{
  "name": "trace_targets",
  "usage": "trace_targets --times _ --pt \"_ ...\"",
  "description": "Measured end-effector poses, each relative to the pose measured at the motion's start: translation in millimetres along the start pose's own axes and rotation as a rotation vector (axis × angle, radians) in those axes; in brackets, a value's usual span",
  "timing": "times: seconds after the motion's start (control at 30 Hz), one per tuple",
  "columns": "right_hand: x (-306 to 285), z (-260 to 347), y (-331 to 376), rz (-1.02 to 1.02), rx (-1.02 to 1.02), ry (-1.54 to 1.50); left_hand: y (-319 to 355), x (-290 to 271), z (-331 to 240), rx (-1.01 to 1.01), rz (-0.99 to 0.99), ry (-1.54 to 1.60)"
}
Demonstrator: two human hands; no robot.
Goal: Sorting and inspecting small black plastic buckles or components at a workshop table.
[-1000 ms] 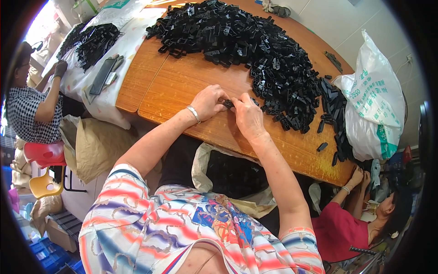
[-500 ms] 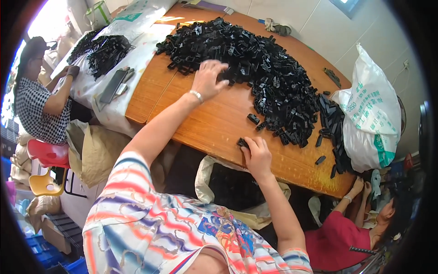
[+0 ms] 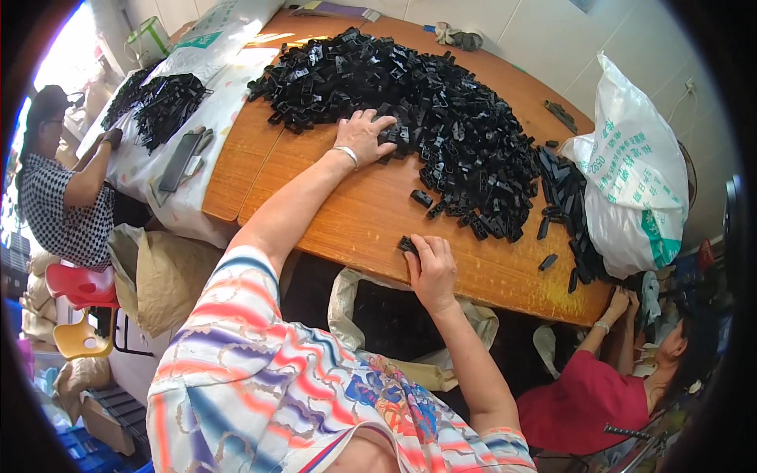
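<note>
A large heap of small black plastic pieces point(image 3: 465, 134) is spread over the brown wooden table point(image 3: 331, 213). At the heap's near edge rests my left hand point(image 3: 364, 139), its fingers apart and touching the pieces. No piece is visibly gripped in it. By the table's near edge, my right hand point(image 3: 434, 272) pinches one black plastic piece point(image 3: 408, 245) between thumb and fingers. A loose black piece point(image 3: 422, 198) lies between this hand and the heap.
An open sack point(image 3: 344, 311) hangs below the table edge in front of me. Longer black strips point(image 3: 561, 193) lie beside a white bag point(image 3: 635, 169) at the right. Co-workers sit at left, in a checkered shirt point(image 3: 67, 205), and at right, in a red top point(image 3: 587, 402).
My left hand has come down onto the near edge of the heap, from just above it. My right hand still pinches the black piece. The whole view has shifted slightly.
</note>
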State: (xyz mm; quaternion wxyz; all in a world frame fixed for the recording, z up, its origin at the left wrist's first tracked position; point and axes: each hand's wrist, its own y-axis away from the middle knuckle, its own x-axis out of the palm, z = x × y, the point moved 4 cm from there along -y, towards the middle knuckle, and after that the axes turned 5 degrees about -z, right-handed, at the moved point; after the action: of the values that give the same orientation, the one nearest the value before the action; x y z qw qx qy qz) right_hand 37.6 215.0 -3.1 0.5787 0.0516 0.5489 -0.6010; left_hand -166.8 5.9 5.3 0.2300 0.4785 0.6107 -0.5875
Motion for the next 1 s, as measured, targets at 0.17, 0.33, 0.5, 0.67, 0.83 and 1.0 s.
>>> trace_targets --times 0.17,0.33,0.5,0.67,0.83,1.0 --pt "-4.9 -3.5 -0.8 0.001 0.012 -0.044 32.7 -11.2 -20.1 0.122 -0.008 0.092" --pt "-28.0 -0.1 6.5 0.020 0.034 -0.049 63.6 -27.1 -47.4 0.214 -0.046 0.177" --pt "-48.6 20.0 34.3 0.175 0.032 -0.099 85.3 -35.6 -63.8 0.182 -0.074 0.243" --pt "-34.4 17.4 86.6 0.439 0.099 -0.093 98.3 -52.6 -69.2 0.206 -0.192 0.312" --pt "-41.6 5.0 53.1 0.275 0.122 -0.136 124.7 -73.1 -74.0 0.282 -0.250 0.393" --pt "-33.4 -35.4 -32.3 0.022 0.019 0.094 134.3 -54.7 -77.9 0.319 -0.079 0.298"
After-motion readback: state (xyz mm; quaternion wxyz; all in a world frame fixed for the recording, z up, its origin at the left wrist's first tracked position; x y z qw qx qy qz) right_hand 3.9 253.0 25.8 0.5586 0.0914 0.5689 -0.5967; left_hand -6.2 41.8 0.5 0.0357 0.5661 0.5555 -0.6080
